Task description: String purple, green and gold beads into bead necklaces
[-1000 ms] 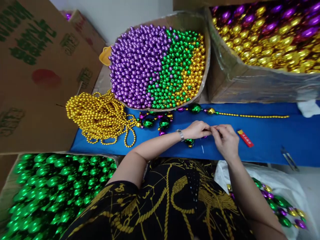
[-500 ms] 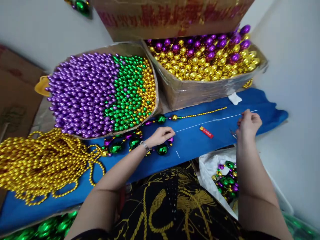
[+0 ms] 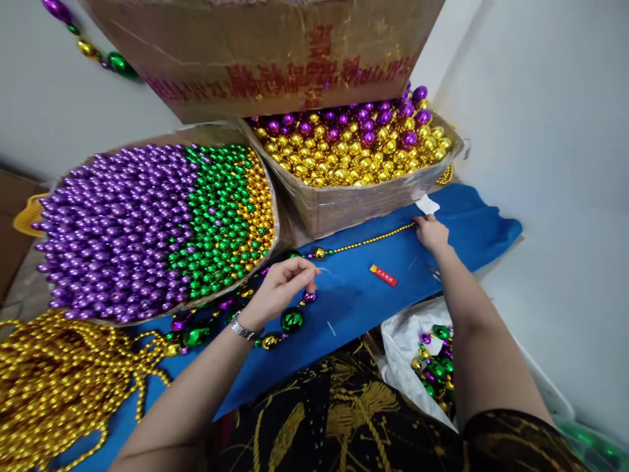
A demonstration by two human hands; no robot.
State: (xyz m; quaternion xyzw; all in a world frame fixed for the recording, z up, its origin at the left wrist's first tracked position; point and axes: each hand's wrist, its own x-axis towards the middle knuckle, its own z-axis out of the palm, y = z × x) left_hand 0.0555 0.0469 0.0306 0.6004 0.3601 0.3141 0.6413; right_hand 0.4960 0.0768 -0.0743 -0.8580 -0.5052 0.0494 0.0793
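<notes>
A thin white string sticks out from between the pinched thumb and finger of my left hand, which hovers above the blue cloth. Below it lies a strand with large green, purple and gold beads. My right hand reaches to the far side and pinches the right end of a thin gold bead chain. That chain joins the large-bead strand at a round gold bead. A small white scrap lies just beyond my right fingers. Between the hands is a small red packet.
Purple, green and gold beads fill the left carton; gold and purple balls fill the right carton. Gold chains heap at left on the blue cloth. A white bag of strands stands below the front edge.
My right hand has let go of the string's other end and moved to the gold chain's end. The string, taut before, hangs loose from my left hand. The view has shifted.
</notes>
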